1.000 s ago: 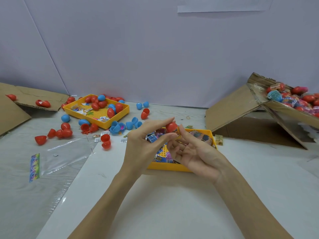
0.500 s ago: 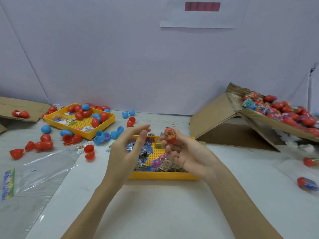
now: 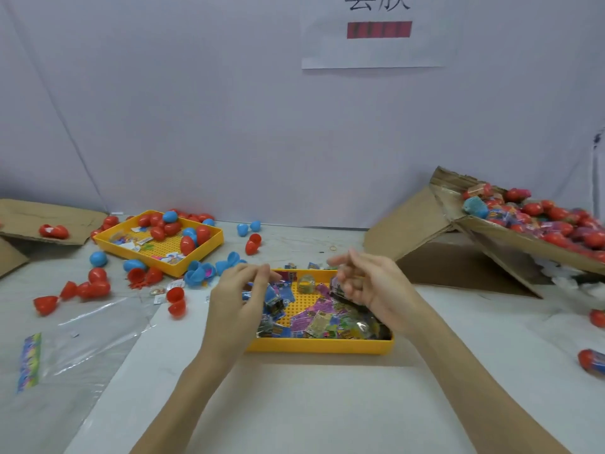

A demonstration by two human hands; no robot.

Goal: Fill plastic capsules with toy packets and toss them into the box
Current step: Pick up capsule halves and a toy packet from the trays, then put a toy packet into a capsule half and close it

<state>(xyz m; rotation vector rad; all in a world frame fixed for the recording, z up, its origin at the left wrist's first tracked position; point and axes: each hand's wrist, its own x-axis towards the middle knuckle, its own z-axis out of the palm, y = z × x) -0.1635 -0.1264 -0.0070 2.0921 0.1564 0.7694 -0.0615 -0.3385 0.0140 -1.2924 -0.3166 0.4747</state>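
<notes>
Both hands hang over the near yellow tray (image 3: 319,347), held a little apart from each other and holding nothing. The left hand (image 3: 240,294) has its fingers loosely bent over the tray's left end; the right hand (image 3: 370,283) is over the right end with fingers relaxed and spread, though its fingertips are blurred, so I can't make out the finer pose. Under and between them the toy packets (image 3: 319,317) lie flat in a loose heap in the tray, pointing every which way. The cardboard box (image 3: 523,239) sits well off to the right of the hands, tipped so its open top faces the bench, and the filled capsules (image 3: 553,221) are piled inside it, mostly red, their long axes in no common direction. Two more filled capsules lie on the bench at the far right edge. To the left, a second yellow tray (image 3: 113,245) holds red and blue capsule halves (image 3: 183,239), with more halves scattered on the bench (image 3: 294,404) around it.
</notes>
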